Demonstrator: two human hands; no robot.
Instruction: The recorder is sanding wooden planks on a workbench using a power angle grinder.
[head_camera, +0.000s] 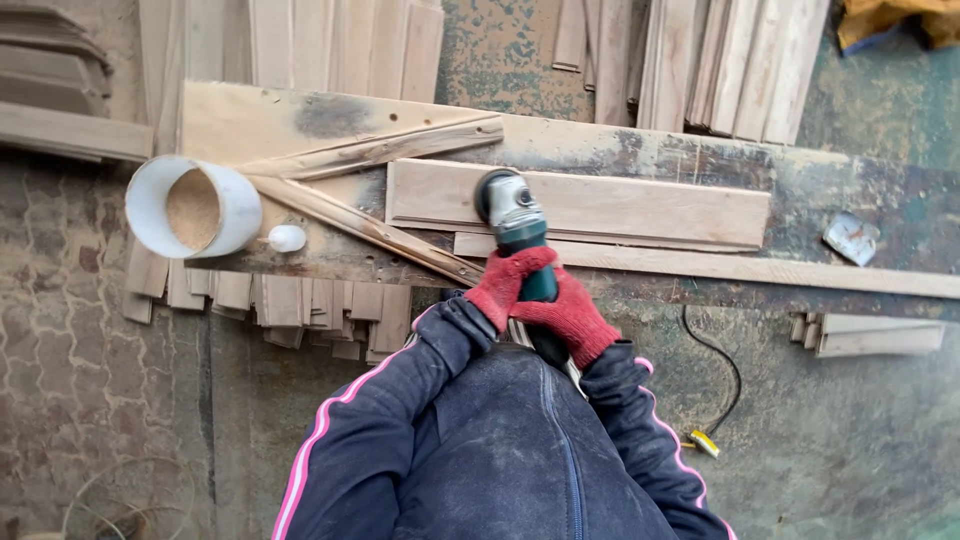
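Head view looks straight down on my two hands, both in red knit gloves, wrapped round the dark green body of an angle grinder (520, 235). My left hand (505, 285) closes round the body nearer the head, my right hand (572, 320) clamps the rear of the handle just behind it; I judge the two-handed hold is there to steady the tool against its own pull. The grinder's grey head sits on the left end of a pale wooden board (600, 205), which lies flat and lengthwise on a worn, stained workbench (820, 180), so the face is fully supported under the disc. A narrower wooden strip (760, 268) lies just beside the board's near edge. To the left, two moulded wooden battens (370, 190) cross in a wedge, and a white plastic pipe section (195, 205) with sawdust inside rests at the bench end, a small white cap (287, 238) just beside it. A black power cable (722, 370) loops over the floor to my right. Stacked planks (735, 60) lean beyond the bench.
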